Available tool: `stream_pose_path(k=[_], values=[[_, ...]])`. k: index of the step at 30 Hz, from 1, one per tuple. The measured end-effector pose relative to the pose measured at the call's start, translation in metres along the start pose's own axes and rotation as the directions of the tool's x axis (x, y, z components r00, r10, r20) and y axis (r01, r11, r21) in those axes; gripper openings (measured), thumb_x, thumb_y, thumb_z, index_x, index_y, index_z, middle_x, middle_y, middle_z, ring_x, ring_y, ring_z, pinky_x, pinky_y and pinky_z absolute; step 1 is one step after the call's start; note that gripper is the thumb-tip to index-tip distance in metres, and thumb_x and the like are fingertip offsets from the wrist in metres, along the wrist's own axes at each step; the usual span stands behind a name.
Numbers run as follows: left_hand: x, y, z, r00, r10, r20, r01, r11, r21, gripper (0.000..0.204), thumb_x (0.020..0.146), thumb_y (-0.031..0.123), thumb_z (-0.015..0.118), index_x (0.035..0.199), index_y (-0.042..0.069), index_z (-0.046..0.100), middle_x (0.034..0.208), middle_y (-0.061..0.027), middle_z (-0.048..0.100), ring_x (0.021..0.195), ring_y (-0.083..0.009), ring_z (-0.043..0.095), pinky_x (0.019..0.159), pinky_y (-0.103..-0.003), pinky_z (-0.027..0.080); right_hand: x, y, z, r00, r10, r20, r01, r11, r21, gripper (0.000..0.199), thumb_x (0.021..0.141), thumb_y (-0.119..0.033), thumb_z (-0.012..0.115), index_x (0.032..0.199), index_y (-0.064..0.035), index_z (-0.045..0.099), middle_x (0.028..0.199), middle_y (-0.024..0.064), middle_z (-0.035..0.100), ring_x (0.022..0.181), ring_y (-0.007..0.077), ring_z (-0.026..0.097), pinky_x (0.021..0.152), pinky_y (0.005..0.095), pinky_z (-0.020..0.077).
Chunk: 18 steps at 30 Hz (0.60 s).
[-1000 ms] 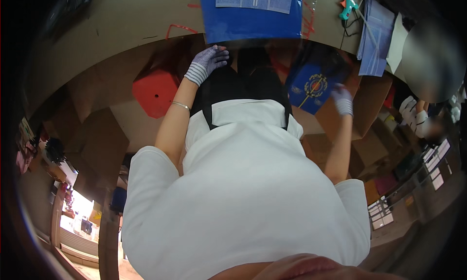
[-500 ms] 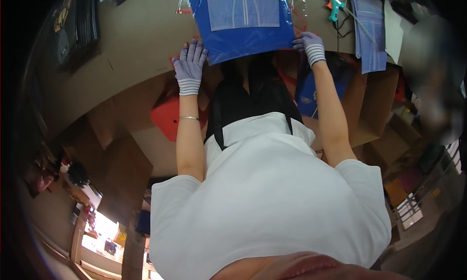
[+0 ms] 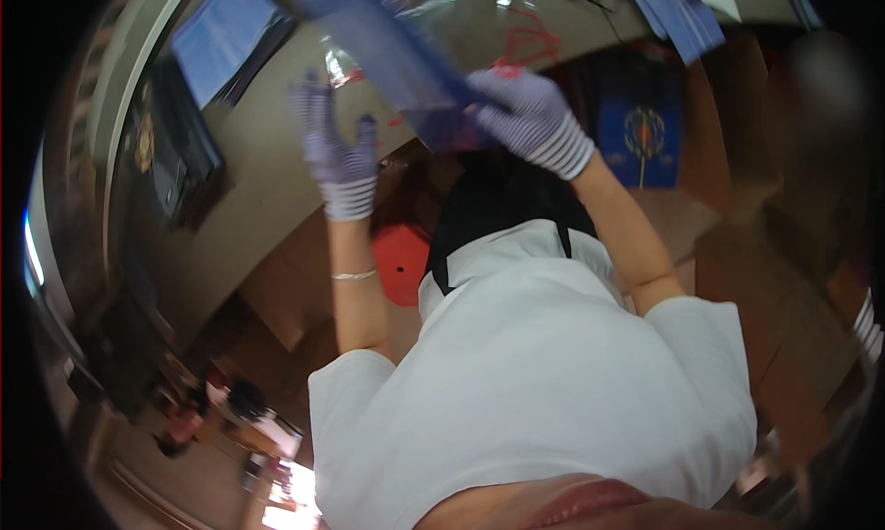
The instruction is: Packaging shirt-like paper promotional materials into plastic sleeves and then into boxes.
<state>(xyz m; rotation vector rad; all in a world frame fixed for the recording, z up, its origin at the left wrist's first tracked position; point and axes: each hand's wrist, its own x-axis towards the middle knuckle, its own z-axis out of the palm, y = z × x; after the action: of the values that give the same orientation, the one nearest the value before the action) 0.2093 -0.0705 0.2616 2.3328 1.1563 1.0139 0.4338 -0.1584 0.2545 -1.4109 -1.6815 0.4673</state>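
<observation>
Both my hands wear pale purple gloves with striped cuffs. My right hand (image 3: 530,115) grips the lower end of a blue flat bag-like sheet (image 3: 387,41), which slants up to the left over the tabletop (image 3: 267,180) and is blurred. My left hand (image 3: 336,152) is raised with its fingers spread, just left of the blue sheet and not holding it. A thin bracelet sits on my left forearm. My white shirt and black apron fill the lower middle.
A red stool seat (image 3: 401,265) stands below the table edge. Another blue sheet (image 3: 226,37) lies at the upper left beside a dark flat object (image 3: 175,161). A blue box with an emblem (image 3: 641,129) and brown cardboard boxes (image 3: 765,281) stand at the right.
The view has swung left and the blue sheet has turned from square-on to slanting. My left hand has come off its edge; my right hand still holds it.
</observation>
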Motion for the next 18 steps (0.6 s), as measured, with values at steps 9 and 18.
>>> stream_pose_path(k=[9,18], values=[[0.108,0.016,-0.015,0.554,0.448,0.702,-0.759,0.618,0.205,0.022,0.066,0.015,0.062,0.086,0.01,0.058,0.084,-0.008,0.058,0.088,-0.0282,0.053,0.085,-0.042,0.036,-0.082,0.048,0.013,0.972,0.224,-0.062,-0.22,0.973,0.069,0.019,0.077,-0.022,0.058,0.09,-0.0084,0.061,0.084,0.0113,0.059,0.081,0.0306,0.056,0.072,0.0362,0.0458],[0.139,0.09,-0.064,0.584,0.109,0.804,-0.318,0.943,0.103,0.028,0.064,-0.009,0.056,0.089,0.004,0.062,0.074,-0.0112,0.059,0.068,-0.0234,0.058,0.064,-0.03,0.046,-0.472,0.144,-0.031,-0.081,0.852,0.517,-0.988,0.001,-0.156,0.084,0.077,-0.062,0.046,0.133,-0.0023,0.026,0.13,0.0208,0.039,0.12,0.0316,0.039,0.096,0.0386,0.0346]])
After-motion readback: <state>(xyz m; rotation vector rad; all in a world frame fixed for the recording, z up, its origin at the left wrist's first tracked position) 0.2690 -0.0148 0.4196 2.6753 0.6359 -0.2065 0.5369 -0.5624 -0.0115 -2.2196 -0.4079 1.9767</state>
